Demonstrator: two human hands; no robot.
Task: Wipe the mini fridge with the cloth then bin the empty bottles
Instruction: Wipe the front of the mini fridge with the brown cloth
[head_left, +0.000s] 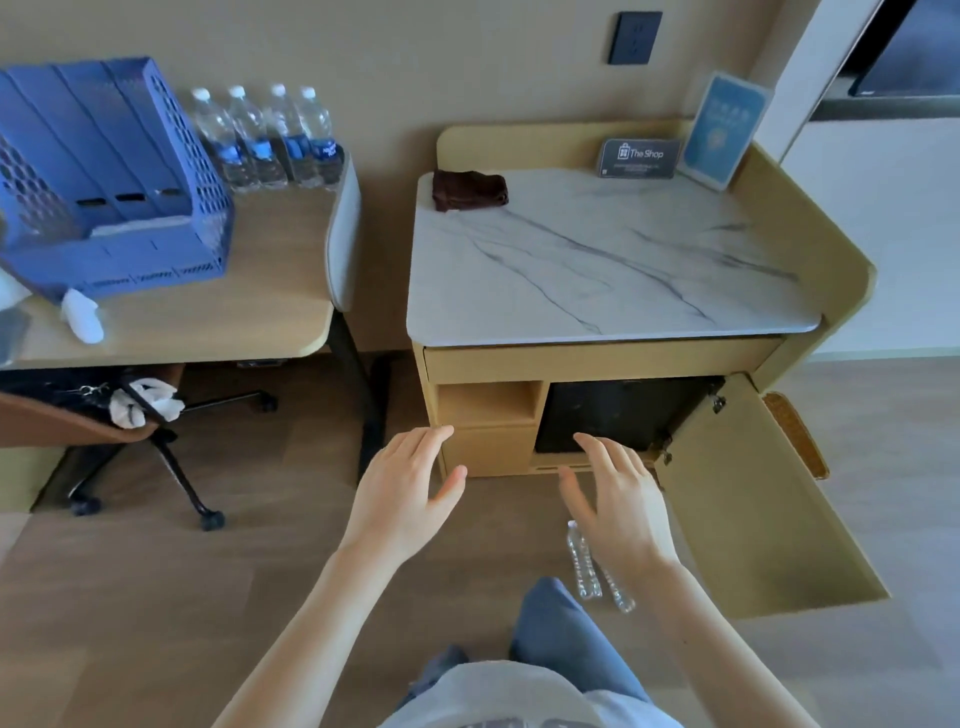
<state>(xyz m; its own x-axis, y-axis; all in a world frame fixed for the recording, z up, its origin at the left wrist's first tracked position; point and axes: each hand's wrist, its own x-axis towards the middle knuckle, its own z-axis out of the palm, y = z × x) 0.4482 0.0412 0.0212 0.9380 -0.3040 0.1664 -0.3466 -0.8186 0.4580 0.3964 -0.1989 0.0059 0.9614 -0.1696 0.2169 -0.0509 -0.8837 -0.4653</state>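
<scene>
Empty, fingers spread, the left hand (410, 486) and right hand (613, 499) hover before the mini fridge (618, 413) — cloth (470, 190) on the bench (597, 260) at 11 o'clock, seemingly two bottles (585, 574) at 6.

file rack (104, 171): sitting at 10 o'clock
shop sign (640, 157): leaning at 1 o'clock, blue card (724, 130) standing right beside
office chair (78, 431): chilling at 9 o'clock

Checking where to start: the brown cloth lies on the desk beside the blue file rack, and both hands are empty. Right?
Not quite. In the head view the brown cloth lies on the cabinet's marble top, at its rear left corner. The left hand and right hand are empty, as you say.
</scene>
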